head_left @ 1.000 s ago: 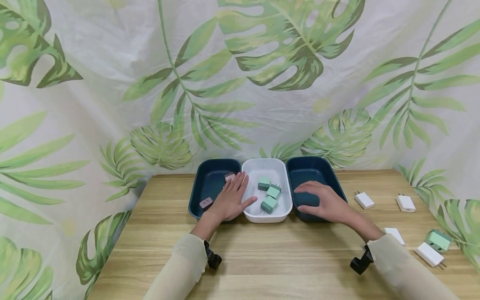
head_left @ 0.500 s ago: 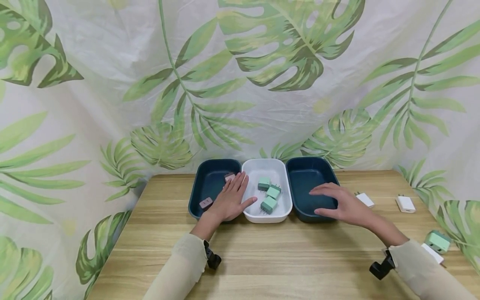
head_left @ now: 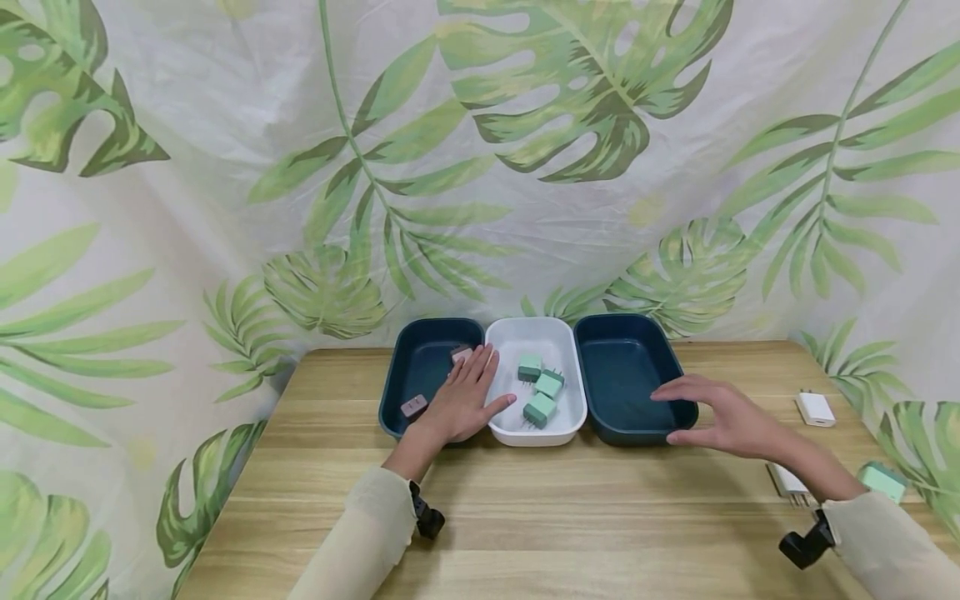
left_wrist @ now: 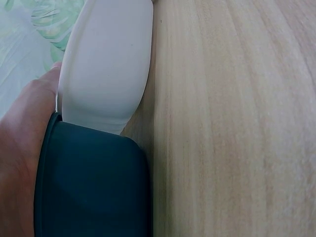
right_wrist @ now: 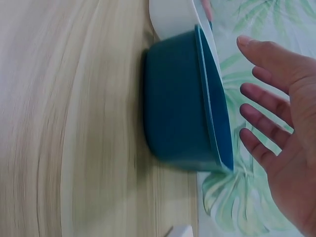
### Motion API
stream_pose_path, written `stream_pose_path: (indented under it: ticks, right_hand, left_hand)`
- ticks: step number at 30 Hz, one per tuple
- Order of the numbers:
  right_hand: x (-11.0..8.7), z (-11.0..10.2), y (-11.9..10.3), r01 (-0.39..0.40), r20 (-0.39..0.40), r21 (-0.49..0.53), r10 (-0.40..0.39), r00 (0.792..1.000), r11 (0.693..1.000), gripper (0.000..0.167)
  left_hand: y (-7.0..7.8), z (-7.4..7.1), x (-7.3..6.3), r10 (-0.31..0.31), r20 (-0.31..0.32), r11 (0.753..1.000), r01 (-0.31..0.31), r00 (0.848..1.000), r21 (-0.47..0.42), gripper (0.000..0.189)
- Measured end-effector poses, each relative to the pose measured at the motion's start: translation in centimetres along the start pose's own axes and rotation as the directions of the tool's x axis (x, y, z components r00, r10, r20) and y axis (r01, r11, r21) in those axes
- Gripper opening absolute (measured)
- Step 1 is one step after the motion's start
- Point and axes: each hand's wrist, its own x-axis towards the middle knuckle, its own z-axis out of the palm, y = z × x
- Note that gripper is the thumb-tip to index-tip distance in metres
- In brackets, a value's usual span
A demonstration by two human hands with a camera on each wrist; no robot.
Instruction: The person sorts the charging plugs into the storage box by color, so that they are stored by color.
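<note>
My left hand (head_left: 455, 406) lies flat with straight fingers over the rims where the left dark teal tray (head_left: 405, 367) meets the white tray (head_left: 525, 329). Two pink chargers (head_left: 413, 406) show in the left tray, one partly behind my fingers. Several mint-green chargers (head_left: 540, 409) sit in the white tray. My right hand (head_left: 731, 417), fingers spread apart and holding nothing, hovers at the right edge of the right dark teal tray (head_left: 626, 367), whose visible floor is bare. The right wrist view shows the relaxed fingers beside that tray's wall (right_wrist: 173, 98).
To the right on the wooden table (head_left: 570, 525) lie a white charger (head_left: 815, 409) and another white charger (head_left: 789, 482) partly under the right forearm. A green charger (head_left: 883, 481) sits by the right sleeve. A leaf-print cloth (head_left: 450, 167) hangs behind the table.
My right hand has moved right, from over the right teal tray to its right edge, covering one white charger and parting from another. The left hand stays in place.
</note>
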Motion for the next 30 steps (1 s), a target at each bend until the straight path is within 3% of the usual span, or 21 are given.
stream_pose_path:
  ticks: [9, 30]
  right_hand:
    - [-1.6, -1.9, 1.0, 0.005, -0.003, -0.005, -0.005, 1.0, 1.0, 0.062]
    - [-6.4, -5.8, 3.3, -0.067, 0.011, 0.003, 0.067, 0.998, 0.998, 0.063]
  left_hand:
    - [-0.1, -0.1, 0.0, 0.009, -0.01, 1.0, -0.009, 1.0, -0.012, 0.091]
    - [-0.2, 0.0, 0.0, 0.013, -0.007, 1.0, -0.013, 1.0, -0.014, 0.092]
